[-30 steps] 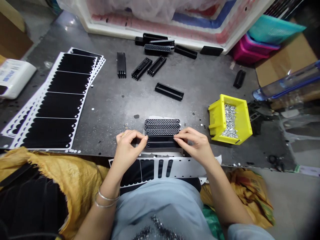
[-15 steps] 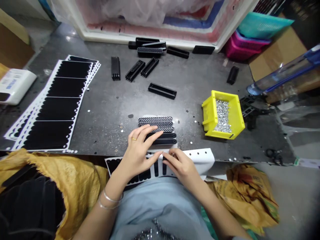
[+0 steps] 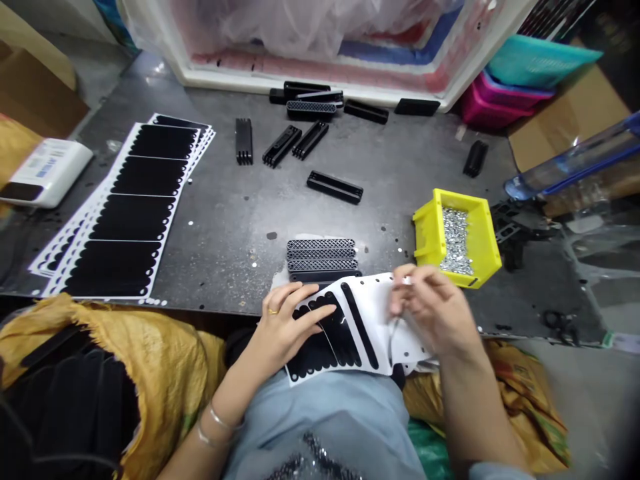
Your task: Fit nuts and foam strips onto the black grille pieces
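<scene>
My left hand (image 3: pixel 286 325) lies flat with spread fingers on a white backing sheet (image 3: pixel 395 333) that carries several black oblong stickers. My right hand (image 3: pixel 431 303) is closed on the right part of that sheet and lifts it off my lap; its fingers are blurred. Just beyond the sheet, a small stack of black mesh grille pieces (image 3: pixel 321 255) lies near the front edge of the grey worktable (image 3: pixel 235 220).
Sheets of black stickers (image 3: pixel 130 217) lie at the left. A yellow bin of small metal screws (image 3: pixel 459 233) stands at the right. Loose black plastic parts (image 3: pixel 334 187) are scattered toward the back, before a white tub (image 3: pixel 320 73). A white device (image 3: pixel 45 172) sits far left.
Both hands left the grille stack and came back to the sticker sheet on my lap. The right hand has since pulled the sheet up and to the right; the left hand presses on it.
</scene>
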Available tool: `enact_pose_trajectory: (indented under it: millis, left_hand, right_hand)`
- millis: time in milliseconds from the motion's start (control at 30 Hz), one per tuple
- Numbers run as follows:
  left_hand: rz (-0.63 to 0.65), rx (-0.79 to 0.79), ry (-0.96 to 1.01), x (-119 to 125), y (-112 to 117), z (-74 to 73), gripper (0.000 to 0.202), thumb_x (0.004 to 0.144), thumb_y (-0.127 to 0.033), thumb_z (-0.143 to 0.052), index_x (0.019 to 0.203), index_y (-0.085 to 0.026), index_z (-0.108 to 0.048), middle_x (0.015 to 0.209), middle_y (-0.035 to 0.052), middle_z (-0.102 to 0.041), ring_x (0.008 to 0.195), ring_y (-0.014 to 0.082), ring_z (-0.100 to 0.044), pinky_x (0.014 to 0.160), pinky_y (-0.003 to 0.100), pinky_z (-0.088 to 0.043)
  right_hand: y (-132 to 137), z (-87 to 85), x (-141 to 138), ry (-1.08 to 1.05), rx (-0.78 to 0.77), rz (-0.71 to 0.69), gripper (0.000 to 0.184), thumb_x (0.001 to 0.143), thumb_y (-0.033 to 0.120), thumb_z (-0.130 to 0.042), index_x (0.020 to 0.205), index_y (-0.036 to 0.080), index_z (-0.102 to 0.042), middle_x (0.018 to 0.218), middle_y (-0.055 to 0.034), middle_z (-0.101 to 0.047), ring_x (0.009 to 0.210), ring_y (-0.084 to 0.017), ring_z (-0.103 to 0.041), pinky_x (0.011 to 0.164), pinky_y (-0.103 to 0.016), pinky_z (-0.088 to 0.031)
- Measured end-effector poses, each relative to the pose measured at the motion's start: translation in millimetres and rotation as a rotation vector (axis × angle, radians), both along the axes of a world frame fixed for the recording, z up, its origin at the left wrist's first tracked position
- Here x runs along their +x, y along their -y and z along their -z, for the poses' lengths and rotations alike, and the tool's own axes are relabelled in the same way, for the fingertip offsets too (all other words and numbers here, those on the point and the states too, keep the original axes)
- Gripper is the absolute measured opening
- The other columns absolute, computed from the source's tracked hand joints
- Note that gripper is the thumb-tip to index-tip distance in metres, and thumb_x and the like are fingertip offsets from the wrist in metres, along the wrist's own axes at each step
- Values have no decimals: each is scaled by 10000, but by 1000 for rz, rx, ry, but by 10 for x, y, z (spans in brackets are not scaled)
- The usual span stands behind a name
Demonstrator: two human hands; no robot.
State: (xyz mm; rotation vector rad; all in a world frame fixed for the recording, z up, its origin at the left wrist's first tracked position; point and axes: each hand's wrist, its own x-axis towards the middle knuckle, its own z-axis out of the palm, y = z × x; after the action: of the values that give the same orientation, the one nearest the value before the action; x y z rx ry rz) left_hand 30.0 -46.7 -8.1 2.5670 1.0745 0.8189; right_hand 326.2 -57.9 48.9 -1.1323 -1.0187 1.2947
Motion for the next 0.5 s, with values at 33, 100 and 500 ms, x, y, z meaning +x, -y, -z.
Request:
enact_pose_trajectory:
  millis: [33, 100, 500]
  left_hand:
    - [-9, 14, 9, -17, 23, 23, 400, 935, -225, -730, 1305, -363, -664, 1400, 72, -585, 1330, 283, -477, 1134, 468, -391]
    - [-13, 24, 18, -65, 64, 50, 406, 939, -175, -713, 1288, -379, -671, 1363, 52, -632, 1303, 265, -507, 1111, 442, -408]
    - [-462, -201, 262, -314, -304, -265, 94, 964, -250, -675, 1046, -271, -716, 1009, 19, -754, 1062, 237, -654, 1025, 445, -424]
  right_hand:
    - [-8, -43, 12, 43, 36, 88, 132, 921, 365, -740, 1011, 291, -677, 1050, -22, -628, 636, -127, -647, 501, -287, -562]
    - [-23, -122, 1, 231, 113, 241, 257, 880, 306, -788, 1123, 319, -705, 1072, -32, -612, 707, -134, -626, 514, -269, -537]
    - [-448, -350, -712, 625, 374, 60, 312, 988, 240, -634, 1279, 353, -627, 1090, -38, -573, 720, -132, -620, 681, -333, -603]
